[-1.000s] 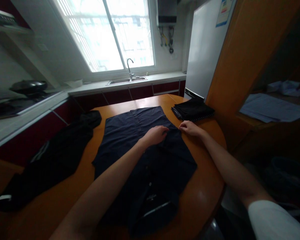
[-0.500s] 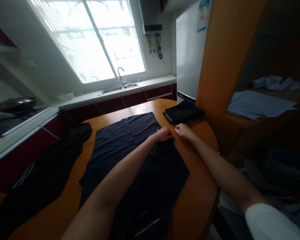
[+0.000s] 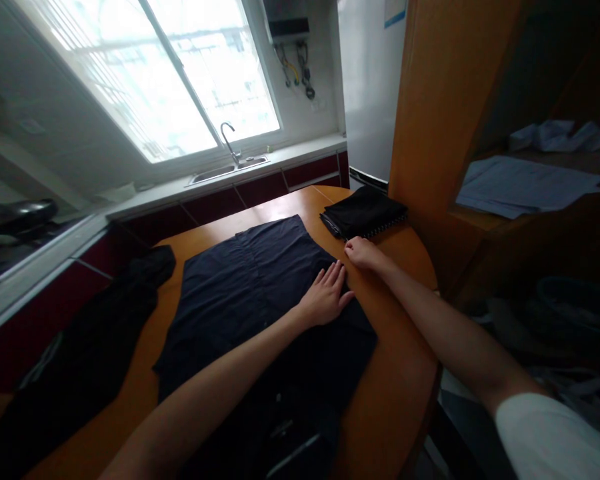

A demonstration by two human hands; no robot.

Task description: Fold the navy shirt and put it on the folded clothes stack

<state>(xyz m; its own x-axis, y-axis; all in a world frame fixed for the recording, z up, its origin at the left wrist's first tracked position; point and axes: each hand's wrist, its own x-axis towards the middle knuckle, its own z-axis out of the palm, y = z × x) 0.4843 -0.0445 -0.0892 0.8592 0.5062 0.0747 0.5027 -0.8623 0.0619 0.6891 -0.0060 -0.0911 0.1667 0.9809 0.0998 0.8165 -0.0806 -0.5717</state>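
Rests the left hand (image 3: 325,297) flat and open on the navy shirt (image 3: 230,287), fingers stretched out and slightly apart, thumb set off to the side; touches the cloth near its right-hand edge and grips nothing there. Curls the fingers of the right hand (image 3: 363,253) inward, just beyond that same edge and close to the near corner of a folded black pile (image 3: 365,208); cannot tell about any pinch at those fingertips, or about contact with the pile. Wears a white sleeve (image 3: 545,433) on the right arm. Has one shirt spread in the middle of one wooden desk (image 3: 395,373), wrinkled over its far half and too dark to read well at its near end. Counts one black garment (image 3: 95,340) strewn along the left side, with pale stripes, and one folded pile at the far right, with layers too dark to number. Beyond, counts one window (image 3: 155,80), one faucet (image 3: 225,137), one sink (image 3: 211,175), one pan (image 3: 27,213) at the left and one fridge (image 3: 373,100) at the right. Includes several overlapping papers (image 3: 525,187) farther right, not countable.
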